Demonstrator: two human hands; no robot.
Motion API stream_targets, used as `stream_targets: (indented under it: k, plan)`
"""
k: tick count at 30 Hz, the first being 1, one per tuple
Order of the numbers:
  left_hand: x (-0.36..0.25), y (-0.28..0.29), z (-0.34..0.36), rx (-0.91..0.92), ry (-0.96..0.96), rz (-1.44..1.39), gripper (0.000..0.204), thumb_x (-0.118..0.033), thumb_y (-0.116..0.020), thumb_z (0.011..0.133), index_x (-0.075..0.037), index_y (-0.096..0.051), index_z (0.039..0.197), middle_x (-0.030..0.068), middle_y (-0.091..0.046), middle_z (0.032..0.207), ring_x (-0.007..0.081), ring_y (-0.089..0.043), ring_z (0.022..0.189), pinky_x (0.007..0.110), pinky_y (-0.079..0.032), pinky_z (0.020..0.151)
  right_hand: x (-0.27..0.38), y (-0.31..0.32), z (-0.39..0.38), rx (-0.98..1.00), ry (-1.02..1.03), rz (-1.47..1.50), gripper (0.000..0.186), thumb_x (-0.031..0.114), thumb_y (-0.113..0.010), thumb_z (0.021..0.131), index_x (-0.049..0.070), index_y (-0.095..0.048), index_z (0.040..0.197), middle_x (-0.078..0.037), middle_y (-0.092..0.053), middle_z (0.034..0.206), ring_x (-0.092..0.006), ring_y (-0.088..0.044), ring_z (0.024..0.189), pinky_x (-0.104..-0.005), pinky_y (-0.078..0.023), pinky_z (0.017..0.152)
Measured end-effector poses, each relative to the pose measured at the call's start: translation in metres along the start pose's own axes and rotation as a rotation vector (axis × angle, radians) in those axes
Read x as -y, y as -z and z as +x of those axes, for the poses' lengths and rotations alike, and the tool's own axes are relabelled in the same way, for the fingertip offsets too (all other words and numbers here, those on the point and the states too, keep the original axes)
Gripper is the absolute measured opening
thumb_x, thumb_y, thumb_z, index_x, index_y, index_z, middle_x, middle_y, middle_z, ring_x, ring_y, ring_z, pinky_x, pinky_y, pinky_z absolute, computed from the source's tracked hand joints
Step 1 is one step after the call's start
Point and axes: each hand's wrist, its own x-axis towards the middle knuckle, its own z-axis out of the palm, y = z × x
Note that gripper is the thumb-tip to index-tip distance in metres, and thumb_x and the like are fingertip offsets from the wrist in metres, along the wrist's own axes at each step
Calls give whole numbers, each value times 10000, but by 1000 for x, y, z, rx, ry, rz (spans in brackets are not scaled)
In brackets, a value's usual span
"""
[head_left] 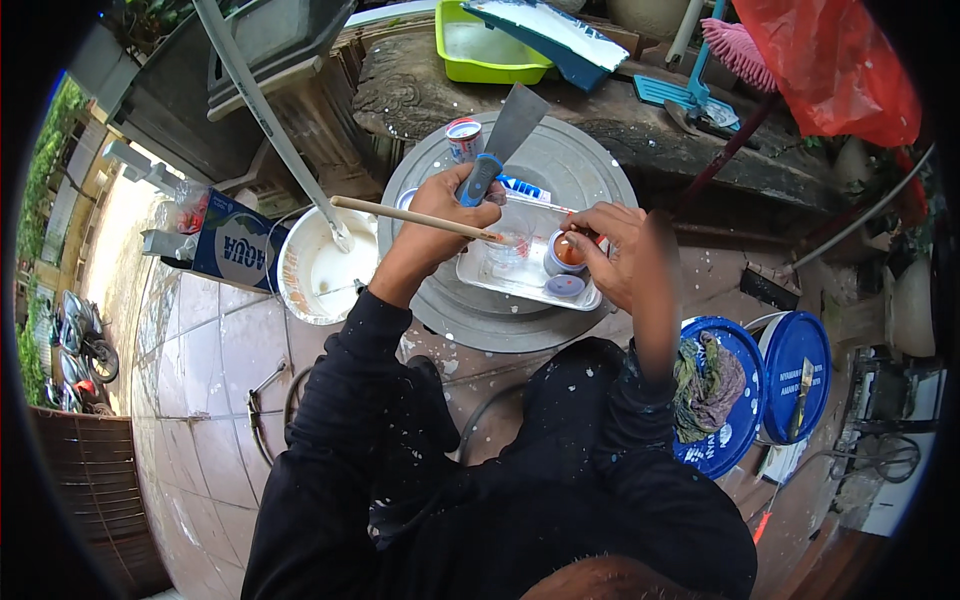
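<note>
My left hand (455, 205) is closed round the blue handle of a putty knife (515, 125), its broad grey blade pointing up and away. A thin wooden stick (400, 215) crosses in front of that hand, its far end at a clear plastic cup (508, 250); whether the hand grips it too is unclear. My right hand (615, 245) has its thumb and fingers at the rim of a small can (567, 252) with orange-brown contents. Beside the can lies a round grey lid (565, 286). Cup, can and lid are in a shallow white tray (520, 288).
The tray sits on a round grey table (430, 290), with another small can (464, 140) at its far side. Left stands a white paint bucket (330, 270) with a pole (275, 120). Right are blue-lidded buckets (798, 370), one bearing a rag (708, 385). Behind is a wooden bench (400, 95).
</note>
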Motion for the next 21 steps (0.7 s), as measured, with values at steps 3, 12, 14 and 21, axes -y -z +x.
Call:
stream_targets:
  k: [3, 12, 14, 21]
  plan:
    - [-4, -6, -4, -21, -5, 24, 212, -139, -718, 801, -17, -721, 974, 20, -679, 796, 78, -597, 710, 260, -509, 675, -1, -1, 0, -130, 42, -75, 104, 128, -718, 889, 61, -749, 961, -75, -735, 943, -263, -657, 879, -371, -416, 839]
    - [-2, -11, -10, -72, 16, -31, 205, -165, -708, 811, -17, -699, 952, 23, -672, 790, 82, -577, 677, 258, -493, 643, -3, -2, -3, -47, -11, -65, 115, 127, -706, 893, 58, -745, 975, -79, -726, 932, -265, -662, 899, -382, -419, 830]
    - [-3, -13, -9, -66, 31, -32, 205, -167, -706, 813, -17, -696, 952, 23, -671, 789, 83, -576, 675, 256, -491, 641, -2, 1, -5, -32, -16, 5, 116, 128, -705, 893, 58, -745, 976, -83, -727, 930, -268, -662, 900, -387, -420, 821]
    - [-4, -12, -8, -67, 10, -15, 207, -179, -700, 813, -17, -689, 942, 33, -671, 786, 93, -577, 670, 264, -491, 635, -4, -1, -3, -23, -25, -1, 117, 129, -704, 897, 59, -748, 980, -86, -741, 951, -271, -665, 895, -392, -420, 820]
